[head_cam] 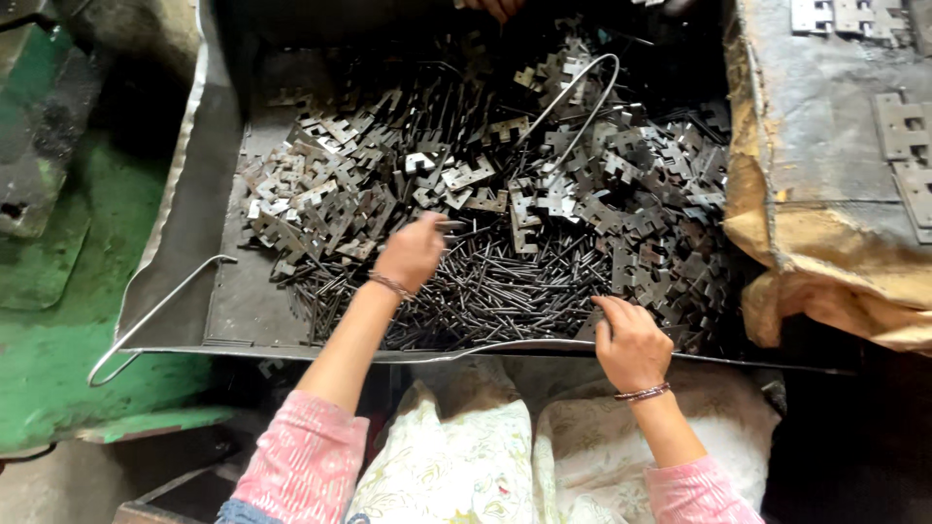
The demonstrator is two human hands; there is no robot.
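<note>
A wide metal tray (194,243) holds a heap of flat notched hinge plates (388,175) and a pile of thin dark metal pins (505,291) near its front. My left hand (412,254) is over the pins with fingers pinched on a pin at the edge of the plates. My right hand (629,342) rests at the tray's front rim, fingers curled on the pins and plates there; whether it holds anything I cannot tell. Both wrists wear bracelets.
A bent wire loop (573,97) lies on the plates; another wire handle (146,320) sticks out at the tray's left. Another person's fingers (495,6) show at the top. A worn sack-covered bench (835,194) with hinge plates stands right. Green machine (49,223) left.
</note>
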